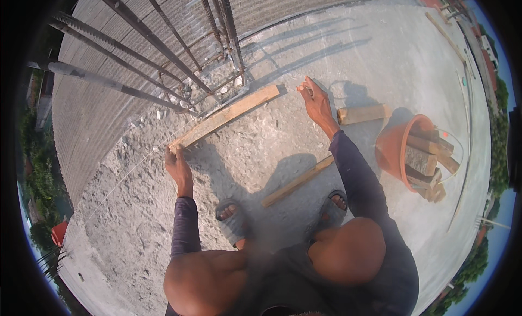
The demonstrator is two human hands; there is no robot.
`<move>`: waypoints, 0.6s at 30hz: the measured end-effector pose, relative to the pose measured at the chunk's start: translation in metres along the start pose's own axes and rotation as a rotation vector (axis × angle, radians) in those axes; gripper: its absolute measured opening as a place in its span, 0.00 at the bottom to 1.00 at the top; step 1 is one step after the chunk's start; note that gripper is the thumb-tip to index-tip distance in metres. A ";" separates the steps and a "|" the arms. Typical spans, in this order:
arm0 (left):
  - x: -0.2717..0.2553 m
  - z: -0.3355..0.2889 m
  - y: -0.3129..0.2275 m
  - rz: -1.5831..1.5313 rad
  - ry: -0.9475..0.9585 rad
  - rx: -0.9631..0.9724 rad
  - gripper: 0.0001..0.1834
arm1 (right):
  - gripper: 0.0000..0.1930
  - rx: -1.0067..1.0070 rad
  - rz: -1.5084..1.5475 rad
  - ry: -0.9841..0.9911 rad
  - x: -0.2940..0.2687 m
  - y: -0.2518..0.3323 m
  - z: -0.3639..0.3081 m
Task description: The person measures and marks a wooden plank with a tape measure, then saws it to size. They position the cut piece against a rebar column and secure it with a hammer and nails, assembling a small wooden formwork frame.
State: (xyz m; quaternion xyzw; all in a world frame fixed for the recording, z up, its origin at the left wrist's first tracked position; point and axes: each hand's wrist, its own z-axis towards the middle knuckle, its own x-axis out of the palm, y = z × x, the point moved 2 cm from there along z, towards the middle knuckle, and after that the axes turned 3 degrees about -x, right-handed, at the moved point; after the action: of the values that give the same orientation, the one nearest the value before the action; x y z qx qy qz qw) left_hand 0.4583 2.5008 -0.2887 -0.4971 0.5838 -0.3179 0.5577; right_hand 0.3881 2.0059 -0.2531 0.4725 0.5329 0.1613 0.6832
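A wooden batten (231,116) lies slantwise on the rough concrete, beside a cluster of upright rebar (157,44). My left hand (178,169) grips its near left end between thumb and fingers. Just beyond the batten's far right end, apart from it, my right hand (316,105) is raised with its fingers curled into a pinch. Whatever those fingers hold, if anything, is too small to make out. A thin pale string (128,174) runs along the rough concrete toward the batten and the rebar.
Right of my right hand lies a short wood block (361,114). An orange bucket (392,150) on its side holds several wood offcuts (421,159). Another wooden strip (296,181) lies between my feet. Corrugated roofing (98,115) extends beyond the rebar, and long thin poles (466,98) lie at far right.
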 end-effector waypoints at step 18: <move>0.107 -0.065 -0.090 0.812 0.177 0.888 0.31 | 0.48 0.652 -0.579 -0.665 -0.138 -0.113 -0.043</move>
State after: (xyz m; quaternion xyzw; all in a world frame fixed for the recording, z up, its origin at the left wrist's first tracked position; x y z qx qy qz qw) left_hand 0.4285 2.3621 -0.2300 0.0736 0.5825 -0.3329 0.7379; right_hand 0.2659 1.8699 -0.2658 0.5194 0.4188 -0.3646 0.6496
